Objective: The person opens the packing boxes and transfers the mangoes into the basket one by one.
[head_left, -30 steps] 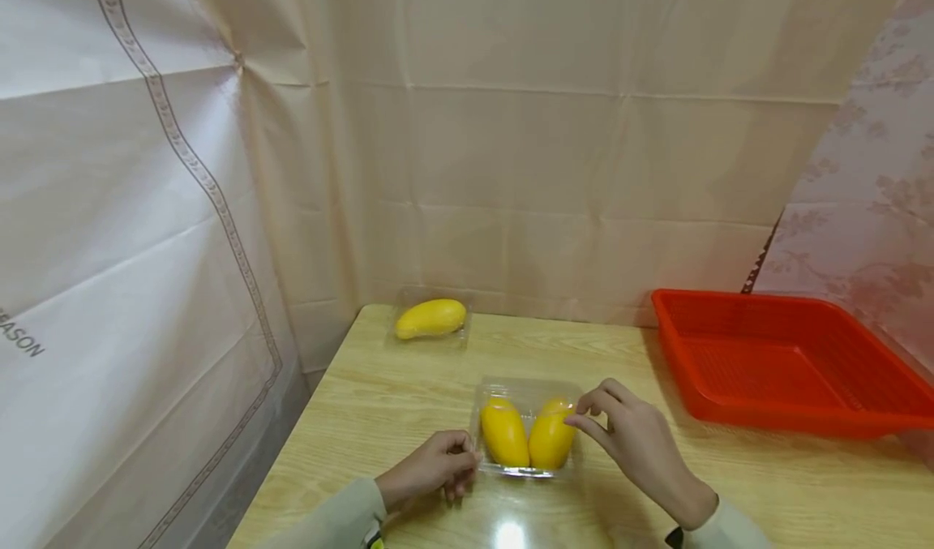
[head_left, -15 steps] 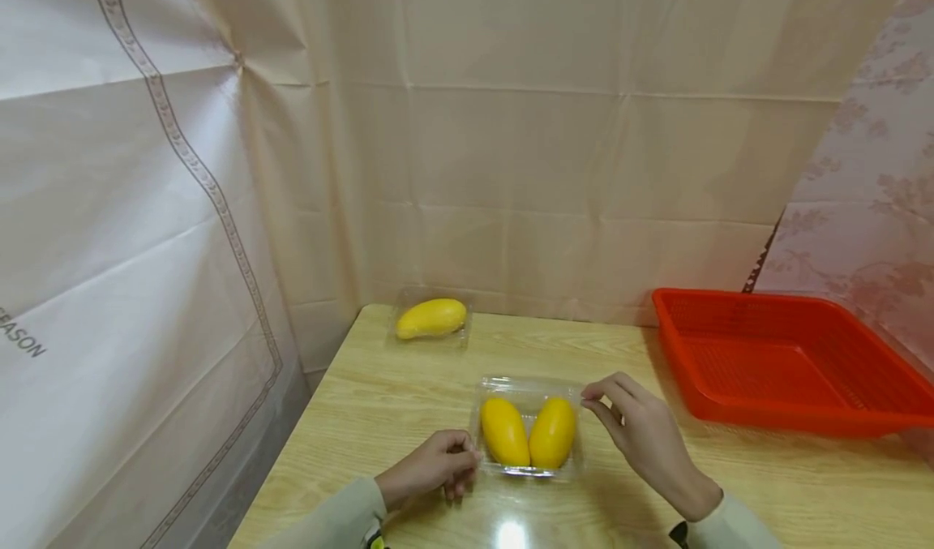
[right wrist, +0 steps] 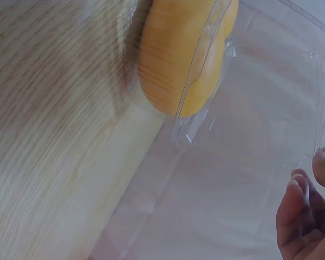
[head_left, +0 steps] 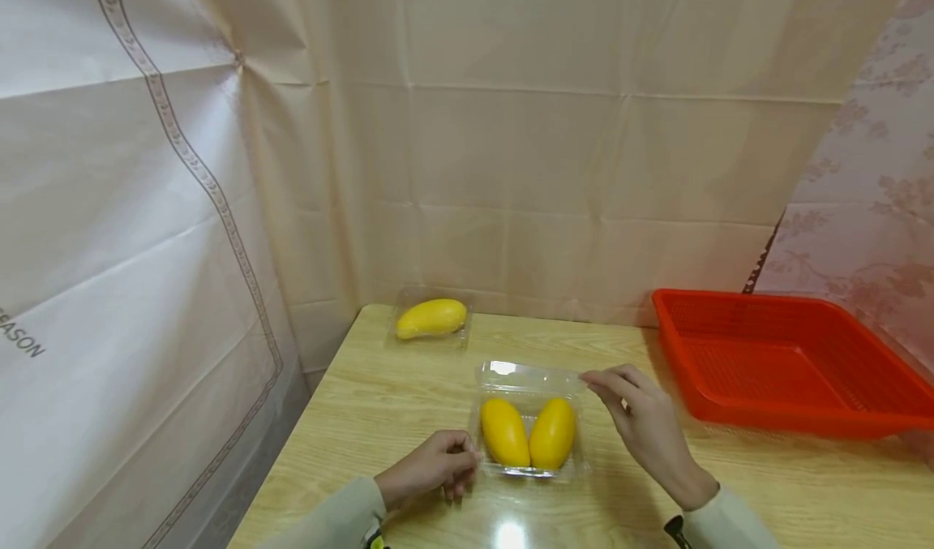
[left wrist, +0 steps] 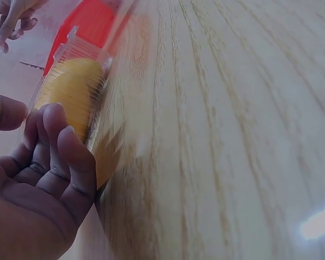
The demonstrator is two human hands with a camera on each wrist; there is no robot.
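Two yellow mangoes (head_left: 552,433) lie side by side in a clear plastic clamshell box (head_left: 525,472) on the wooden table. My right hand (head_left: 642,427) pinches the right corner of the box's lid (head_left: 529,377) between thumb and fingers. That lid stands raised off the fruit, as the right wrist view also shows. At the box's left side, my left hand (head_left: 430,466) holds the edge between thumb and forefinger. Its other fingers curl below, seen close in the left wrist view beside a mango (left wrist: 76,89).
Toward the back left sits another clear box (head_left: 464,338) with a single mango (head_left: 430,319) in it. A red plastic basket (head_left: 737,409) stands on the right of the table (head_left: 350,419). Cloth sheets (head_left: 511,143) hang behind and at both sides.
My right hand has moved up and slightly right, swinging the box's lid upward off the mangoes. My left hand and the box's base have kept their place.
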